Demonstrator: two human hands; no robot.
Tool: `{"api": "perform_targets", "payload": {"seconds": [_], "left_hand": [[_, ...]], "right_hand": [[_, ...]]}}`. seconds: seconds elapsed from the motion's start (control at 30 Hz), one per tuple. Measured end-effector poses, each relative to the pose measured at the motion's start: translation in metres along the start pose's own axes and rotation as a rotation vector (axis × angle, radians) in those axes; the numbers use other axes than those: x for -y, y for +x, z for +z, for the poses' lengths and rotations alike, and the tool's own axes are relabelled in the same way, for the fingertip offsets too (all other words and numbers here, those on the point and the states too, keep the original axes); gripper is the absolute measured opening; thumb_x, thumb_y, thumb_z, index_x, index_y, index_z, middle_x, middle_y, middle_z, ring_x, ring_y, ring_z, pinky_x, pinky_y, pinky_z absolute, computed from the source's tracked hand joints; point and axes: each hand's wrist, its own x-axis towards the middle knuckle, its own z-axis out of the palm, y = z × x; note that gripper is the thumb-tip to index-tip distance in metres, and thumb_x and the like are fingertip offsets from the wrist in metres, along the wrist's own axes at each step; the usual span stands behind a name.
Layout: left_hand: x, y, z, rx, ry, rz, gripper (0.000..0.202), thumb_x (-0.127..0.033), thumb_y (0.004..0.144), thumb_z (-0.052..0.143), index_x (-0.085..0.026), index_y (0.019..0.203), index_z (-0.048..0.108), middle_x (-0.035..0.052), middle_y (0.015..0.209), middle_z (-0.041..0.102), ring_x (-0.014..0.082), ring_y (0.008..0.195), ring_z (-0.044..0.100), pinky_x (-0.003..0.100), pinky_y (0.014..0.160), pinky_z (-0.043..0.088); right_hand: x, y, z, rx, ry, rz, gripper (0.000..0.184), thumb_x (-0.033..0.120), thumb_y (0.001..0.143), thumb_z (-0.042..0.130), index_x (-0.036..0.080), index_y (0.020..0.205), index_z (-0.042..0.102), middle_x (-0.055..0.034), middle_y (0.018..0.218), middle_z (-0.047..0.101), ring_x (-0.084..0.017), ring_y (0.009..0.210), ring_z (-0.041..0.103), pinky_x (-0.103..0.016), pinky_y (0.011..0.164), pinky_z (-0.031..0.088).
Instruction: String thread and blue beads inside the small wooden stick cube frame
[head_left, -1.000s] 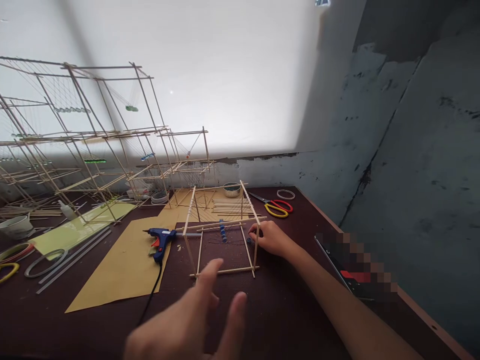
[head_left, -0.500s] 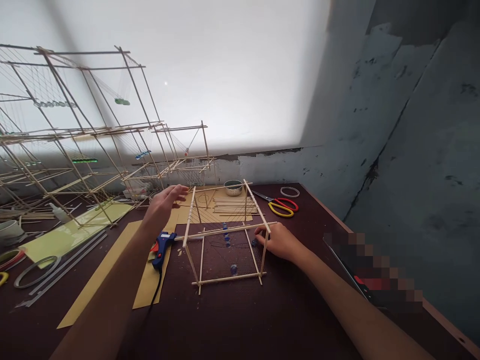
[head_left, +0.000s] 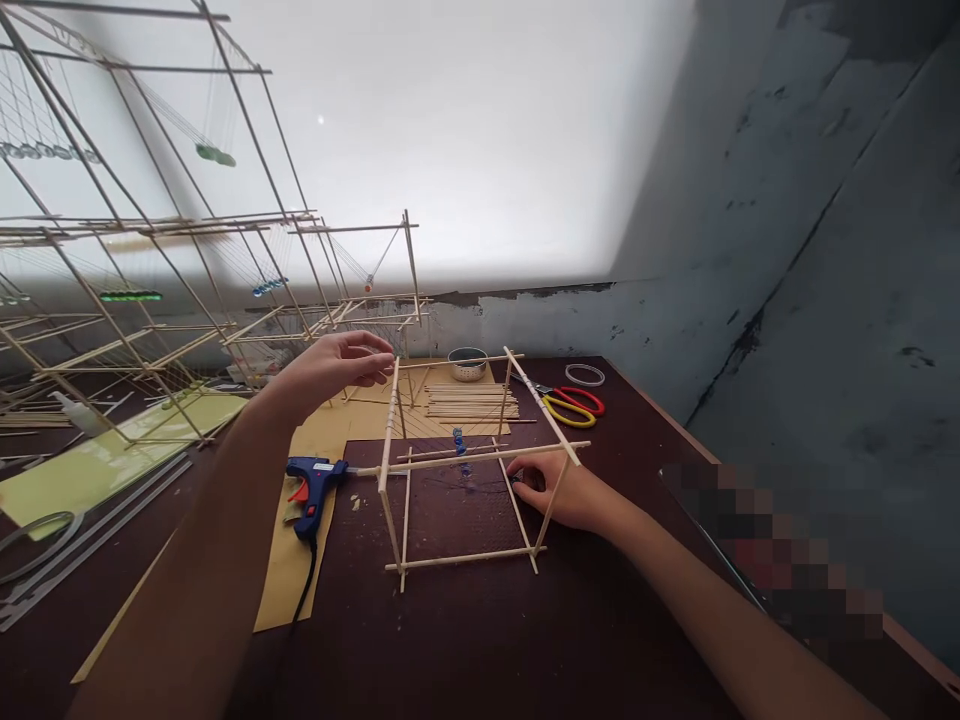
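Note:
A box-shaped frame of thin wooden sticks (head_left: 480, 556) stands on the dark table, with threads strung across it. A short row of blue glass marbles (head_left: 460, 452) hangs inside. At the far upper left corner is my left hand (head_left: 334, 368), its fingertips closing on the stick end there. My right hand (head_left: 559, 488) reaches in through the right side, thumb and finger pinched on a small dark marble (head_left: 516, 478), mostly hidden by the fingers. A blue glue gun (head_left: 319, 488) lies just left of the frame, its nozzle close to the frame's left side.
Loose sticks (head_left: 472, 400) and a round tin (head_left: 467, 364) lie behind the frame. Scissors (head_left: 574, 405) and a clear ring (head_left: 585, 375) sit at the back right. A large stick structure (head_left: 225, 220) with hanging marbles fills the left. A yellow sheet (head_left: 127, 440) lies under it.
My left hand has moved up and right onto the frame's corner. One marble that hung apart near the front now no longer shows there. My right hand keeps its pinch. The view has shifted slightly.

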Motion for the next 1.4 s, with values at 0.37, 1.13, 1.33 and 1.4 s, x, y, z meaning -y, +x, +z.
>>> {"api": "perform_targets", "payload": {"seconds": [0.37,1.13,1.33,1.4], "left_hand": [[0.002,0.003,0.009,-0.062,0.146,0.096,0.035,-0.049,0.076,0.072,-0.018,0.092,0.074,0.0051,0.076,0.071,0.019,0.077,0.065,0.03,0.073,0.052],[0.004,0.005,0.006,-0.007,0.101,0.092,0.035,-0.049,0.075,0.072,-0.019,0.092,0.073,0.0066,0.079,0.072,0.02,0.076,0.065,0.033,0.072,0.051],[0.004,0.005,0.009,-0.017,0.085,0.094,0.033,-0.048,0.076,0.071,-0.019,0.092,0.072,0.0061,0.078,0.072,0.0199,0.076,0.066,0.034,0.074,0.052],[0.002,0.004,0.009,-0.018,0.073,0.079,0.033,-0.047,0.077,0.07,-0.019,0.094,0.071,0.0058,0.079,0.072,0.0196,0.077,0.067,0.033,0.074,0.052]], "right_hand": [[-0.001,0.001,0.005,0.019,-0.043,0.039,0.017,0.03,0.083,0.059,0.021,0.09,0.072,0.0,0.068,0.067,-0.015,0.061,0.06,-0.024,0.058,0.041],[0.021,-0.003,-0.136,-0.893,0.161,0.252,0.011,0.023,0.074,0.062,0.023,0.082,0.07,-0.0036,0.079,0.067,-0.017,0.062,0.057,-0.032,0.061,0.042],[0.058,0.0,-0.192,-1.08,0.763,0.028,0.016,0.017,0.073,0.049,0.025,0.06,0.052,-0.0043,0.068,0.049,-0.013,0.053,0.041,-0.031,0.05,0.03],[0.059,0.0,-0.195,-0.959,0.931,-0.036,0.013,0.024,0.074,0.05,0.027,0.063,0.046,-0.0027,0.064,0.041,-0.015,0.053,0.031,-0.033,0.051,0.027]]}}
